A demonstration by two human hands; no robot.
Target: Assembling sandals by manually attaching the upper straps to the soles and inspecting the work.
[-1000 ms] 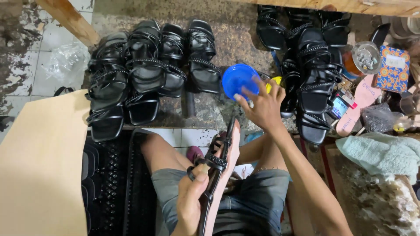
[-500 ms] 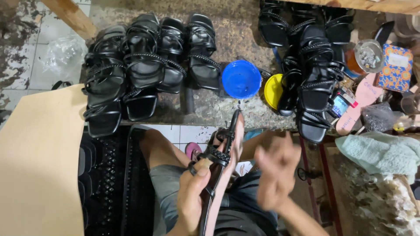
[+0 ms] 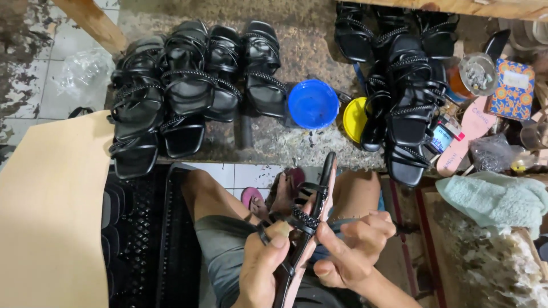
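Right hand point(image 3: 353, 251) is back from the blue bowl point(image 3: 313, 104), now pinching the sandal point(image 3: 308, 228) straps. Left hand point(image 3: 264, 268) clamps the sole; strap work resumes.

From our lap, the sandal point(image 3: 311, 222) in our hands points toward twelve o'clock, where the bowl point(image 3: 313, 104) sits on the workbench point(image 3: 308, 45) with the lid point(image 3: 354, 118) just beside it at one o'clock. One pile of sandals point(image 3: 182, 91) lies at eleven o'clock, another point(image 3: 402, 85) at one. The board point(image 3: 48, 211) lies at nine o'clock, the cloth point(image 3: 491, 197) at three.
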